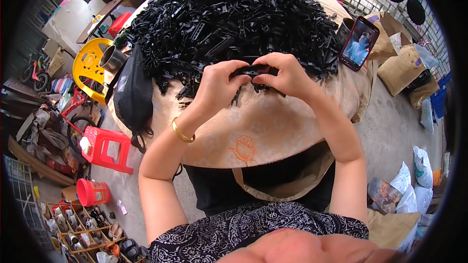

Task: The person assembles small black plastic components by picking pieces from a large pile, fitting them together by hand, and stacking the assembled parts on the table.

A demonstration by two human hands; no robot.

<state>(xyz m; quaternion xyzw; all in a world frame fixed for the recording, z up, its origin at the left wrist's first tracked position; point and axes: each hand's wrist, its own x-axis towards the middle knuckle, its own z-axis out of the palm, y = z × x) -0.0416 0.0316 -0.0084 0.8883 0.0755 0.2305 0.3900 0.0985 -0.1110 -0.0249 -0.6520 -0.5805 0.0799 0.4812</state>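
Both hands meet over the near edge of a large heap of small black plastic parts (234,19). Between them is a slim, dark, slightly curved plastic piece (254,70), pinched at its two ends. My left hand (218,83), with a gold bangle on its wrist, grips the left end between thumb and fingers. At the right end, the thumb and fingers of my right hand (285,74) are closed on the same piece. The heap lies on a round table with a patterned peach cloth (214,139). A few loose parts are scattered just below the hands.
A lit phone (359,44) leans upright at the heap's right side. Left of the heap are a black mesh bag (132,90) and a metal cup (113,59). A yellow chair (87,70), red stool (108,148) and red bucket (92,193) stand left; paper bags (400,70) sit right.
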